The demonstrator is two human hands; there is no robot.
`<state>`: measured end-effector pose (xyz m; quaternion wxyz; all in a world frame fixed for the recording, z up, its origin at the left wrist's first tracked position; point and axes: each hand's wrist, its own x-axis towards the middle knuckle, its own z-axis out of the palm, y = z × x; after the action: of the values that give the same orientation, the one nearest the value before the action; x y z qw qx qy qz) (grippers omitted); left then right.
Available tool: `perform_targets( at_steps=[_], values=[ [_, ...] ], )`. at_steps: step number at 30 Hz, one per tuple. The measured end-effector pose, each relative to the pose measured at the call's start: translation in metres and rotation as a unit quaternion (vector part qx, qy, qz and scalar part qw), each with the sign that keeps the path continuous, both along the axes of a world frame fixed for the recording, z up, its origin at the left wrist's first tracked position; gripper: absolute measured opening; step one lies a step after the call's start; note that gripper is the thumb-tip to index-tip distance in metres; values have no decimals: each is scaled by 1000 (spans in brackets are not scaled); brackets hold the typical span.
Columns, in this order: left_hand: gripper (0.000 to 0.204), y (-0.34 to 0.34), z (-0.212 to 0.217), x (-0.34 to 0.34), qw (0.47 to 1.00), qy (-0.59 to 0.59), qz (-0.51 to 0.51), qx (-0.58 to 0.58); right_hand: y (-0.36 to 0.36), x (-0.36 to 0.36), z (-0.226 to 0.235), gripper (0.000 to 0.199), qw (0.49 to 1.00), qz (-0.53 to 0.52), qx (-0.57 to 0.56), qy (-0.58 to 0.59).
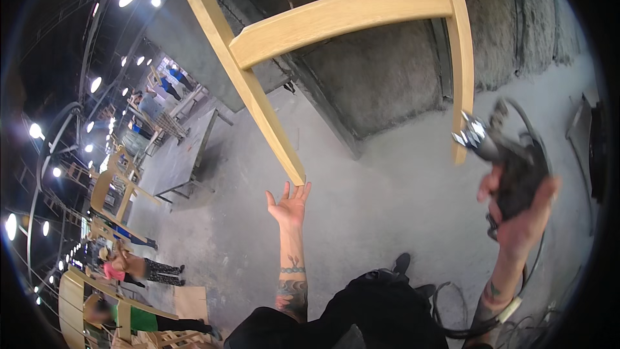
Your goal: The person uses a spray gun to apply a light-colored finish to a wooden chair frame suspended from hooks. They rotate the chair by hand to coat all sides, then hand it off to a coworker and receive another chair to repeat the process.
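Note:
A light wooden chair frame (342, 19) hangs or is held up in front of me, its legs pointing toward me and a curved rail joining them. My left hand (289, 207) is palm up with fingers spread, its fingertips at the end of the left leg (274, 136). My right hand (524, 216) is wrapped round the dark handle of a spray gun (510, 161) with a shiny metal head. The gun's head is close beside the lower part of the right leg (461, 77). Slight blur hides the trigger finger's exact position.
A dark hose (533, 265) runs from the gun down by my right forearm and loops near my legs. Grey stained panels (374, 71) stand ahead. To the left are a metal table (187, 155), more wooden chair frames (106, 187) and several people (158, 271).

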<state>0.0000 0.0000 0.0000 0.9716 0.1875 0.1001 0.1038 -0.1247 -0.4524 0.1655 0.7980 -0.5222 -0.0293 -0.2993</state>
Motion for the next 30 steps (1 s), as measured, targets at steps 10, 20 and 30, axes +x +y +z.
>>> perform_targets(
  at_steps=[10,20,30],
  values=[
    [87,-20,7,-3,998,13,-63,-5,14,93,50,64,996,10,77,-32],
    [85,-29,12,-2,996,34,-78,-6,-1,131,47,60,974,92,144,-146],
    [86,-28,10,-2,996,23,-89,7,-12,69,4,70,988,46,140,-49]
  ],
)
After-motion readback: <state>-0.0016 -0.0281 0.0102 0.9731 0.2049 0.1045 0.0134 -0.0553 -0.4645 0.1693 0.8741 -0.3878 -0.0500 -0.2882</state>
